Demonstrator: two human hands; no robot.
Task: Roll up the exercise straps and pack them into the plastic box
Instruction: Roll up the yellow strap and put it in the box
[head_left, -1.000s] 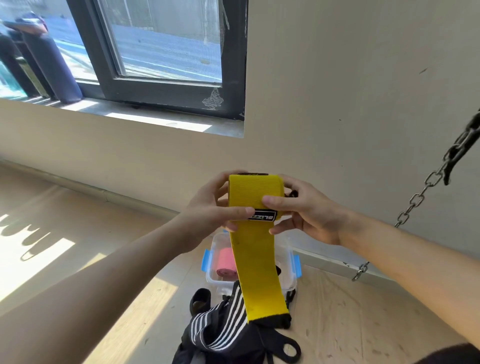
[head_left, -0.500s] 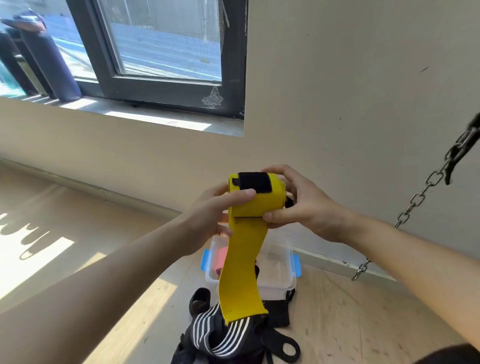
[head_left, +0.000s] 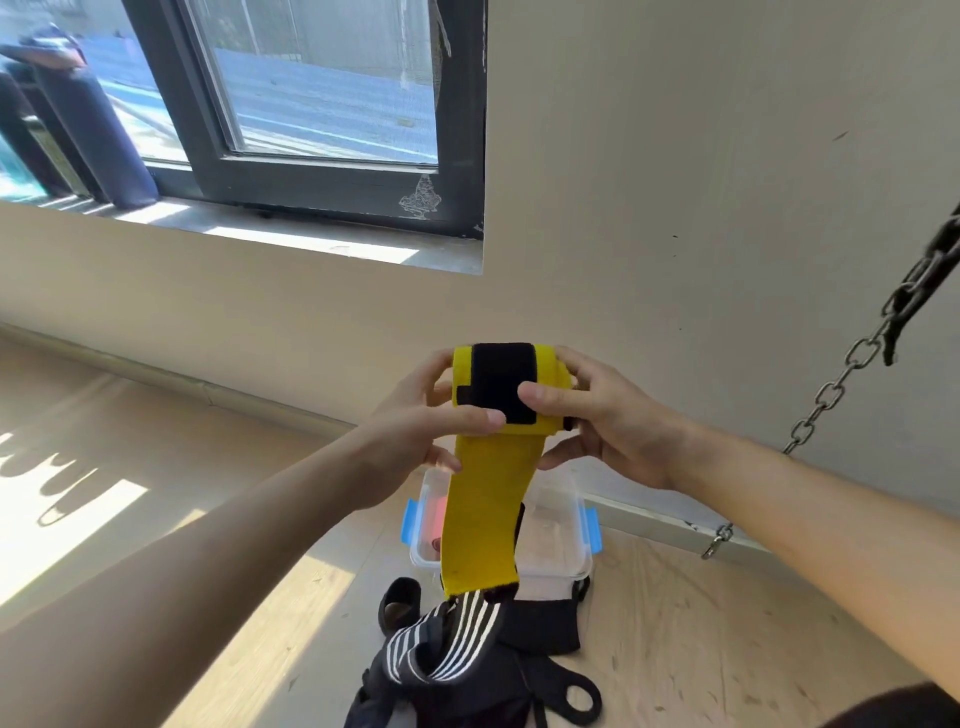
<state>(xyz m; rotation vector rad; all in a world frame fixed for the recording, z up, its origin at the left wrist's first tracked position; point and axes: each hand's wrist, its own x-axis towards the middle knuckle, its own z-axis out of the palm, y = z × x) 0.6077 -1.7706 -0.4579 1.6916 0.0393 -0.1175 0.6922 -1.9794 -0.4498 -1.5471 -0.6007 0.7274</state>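
Centre of frame: wide yellow fabric exercise strap w/ black velcro patch, part-rolled, held up in mid-air above the clear plastic box w/ blue clips. Grip: left hand curled round roll's left end, thumb across the front; right hand curled round the right end, thumb on the velcro. Unrolled tail hanging down in front of box, a good stretch left to wind.

Inside box, left side: pink roll, looks already packed. Lower centre, on pale wooden floor: heap of black straps w/ white stripes, loose, not yet rolled.

Progress, as a judgement: one item packed, yellow one mid-roll, black heap untouched, so prob. under halfway. Left to do: finish winding, fix w/ velcro, drop into box, then same for the rest.
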